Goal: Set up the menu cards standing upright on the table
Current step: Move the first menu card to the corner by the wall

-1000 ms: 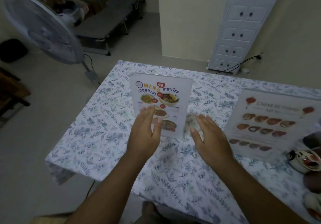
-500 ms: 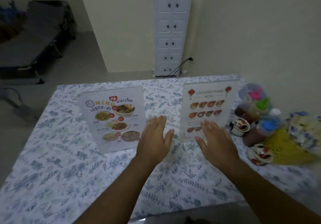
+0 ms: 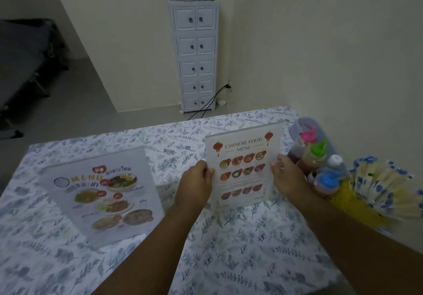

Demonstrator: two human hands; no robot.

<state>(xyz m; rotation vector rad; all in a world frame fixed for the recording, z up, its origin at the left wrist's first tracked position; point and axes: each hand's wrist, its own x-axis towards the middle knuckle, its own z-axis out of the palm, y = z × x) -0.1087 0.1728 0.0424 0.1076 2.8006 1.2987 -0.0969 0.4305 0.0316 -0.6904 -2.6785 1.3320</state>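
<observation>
Across the lower frame I see the table [image 3: 240, 260], covered in a white cloth printed with blue-grey leaves. Beyond it, against the pale wall, stands a tall white drawer cabinet [image 3: 195, 54] with small dark knobs and a black cable trailing from its foot.

On the left half of the table stands the Thai menu card [image 3: 107, 194], a clear acrylic stand leaning slightly back, untouched. Its sheet shows plates of food, red price dots, an orange word that reads roughly "MENU", and Thai script that is too blurred for me to read.

Right of centre stands the Chinese menu card [image 3: 243, 168], upright with its base on the cloth. I read "CHINESE FOOD MENU" between two red lanterns, above rows of small dish photos; the finer captions are illegible.

Both grips are clamped on that card: my left hand [image 3: 195, 186] pinches its left edge and my right hand [image 3: 289, 176] its right edge.

Just right sit sauce bottles [image 3: 320, 164] with pink, green and blue caps, then a bundle of blue-patterned wrapped sticks [image 3: 384, 191].
</observation>
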